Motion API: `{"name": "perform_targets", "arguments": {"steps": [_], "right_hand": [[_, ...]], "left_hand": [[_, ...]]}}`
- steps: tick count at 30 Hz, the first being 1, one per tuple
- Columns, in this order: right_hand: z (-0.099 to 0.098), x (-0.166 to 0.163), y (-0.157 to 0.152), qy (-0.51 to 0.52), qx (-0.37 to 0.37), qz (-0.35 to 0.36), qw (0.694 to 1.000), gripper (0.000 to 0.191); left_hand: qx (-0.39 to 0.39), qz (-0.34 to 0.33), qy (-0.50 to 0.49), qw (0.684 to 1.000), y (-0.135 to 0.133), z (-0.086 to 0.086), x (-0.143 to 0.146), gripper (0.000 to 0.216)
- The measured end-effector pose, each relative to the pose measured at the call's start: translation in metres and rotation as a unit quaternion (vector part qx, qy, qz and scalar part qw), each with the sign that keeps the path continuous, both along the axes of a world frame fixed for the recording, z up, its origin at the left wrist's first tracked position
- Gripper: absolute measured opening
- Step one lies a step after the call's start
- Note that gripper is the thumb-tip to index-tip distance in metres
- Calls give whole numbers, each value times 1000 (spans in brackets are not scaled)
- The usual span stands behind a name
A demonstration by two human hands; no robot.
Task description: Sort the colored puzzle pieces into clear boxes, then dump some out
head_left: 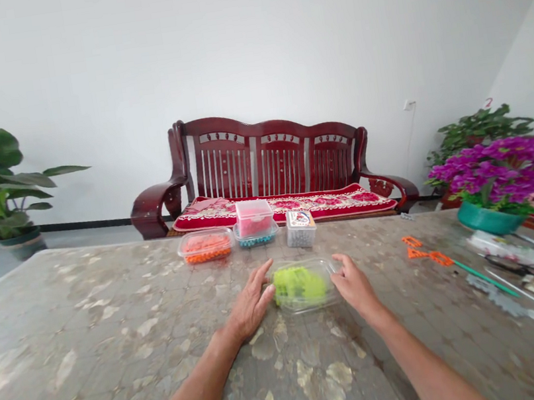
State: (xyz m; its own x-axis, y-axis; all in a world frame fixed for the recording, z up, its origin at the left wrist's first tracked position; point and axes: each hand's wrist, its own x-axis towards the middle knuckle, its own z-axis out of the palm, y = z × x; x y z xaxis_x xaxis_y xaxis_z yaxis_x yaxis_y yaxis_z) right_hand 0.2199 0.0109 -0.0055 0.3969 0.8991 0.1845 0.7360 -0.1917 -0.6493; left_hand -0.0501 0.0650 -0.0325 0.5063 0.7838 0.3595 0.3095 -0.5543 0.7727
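A clear plastic box of lime-green beads (302, 284) lies on the marble-patterned table (91, 333) in front of me. My left hand (251, 304) rests against the box's left side with its fingers stretched along it. My right hand (354, 284) presses on the box's right side, fingers curled toward its rim. Both hands touch the box, which stays flat on the table.
Behind the box stand a tub of orange beads (205, 245), a pink-lidded box over blue beads (254, 222) and a small clear box (300, 228). At right lie orange-handled tools (428, 255), scissors and a pot of purple flowers (510, 180). A red wooden bench (268, 173) stands beyond.
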Motion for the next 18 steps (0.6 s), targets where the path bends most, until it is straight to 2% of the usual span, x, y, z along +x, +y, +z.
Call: {"name": "perform_targets", "arguments": {"steps": [5,13,18], "right_hand": [[-2,-7,3,-39,-39,-20,998,45],[-19,-2,19,40,-24,14,999,40],[-23,-3,31,58,6,58,997,54]], "left_hand": [[27,-21,5,999,0,-2,-1,59],[34,9,19,999,4,-6,2,53],[12,29,16,999,5,-4,4,49]]}}
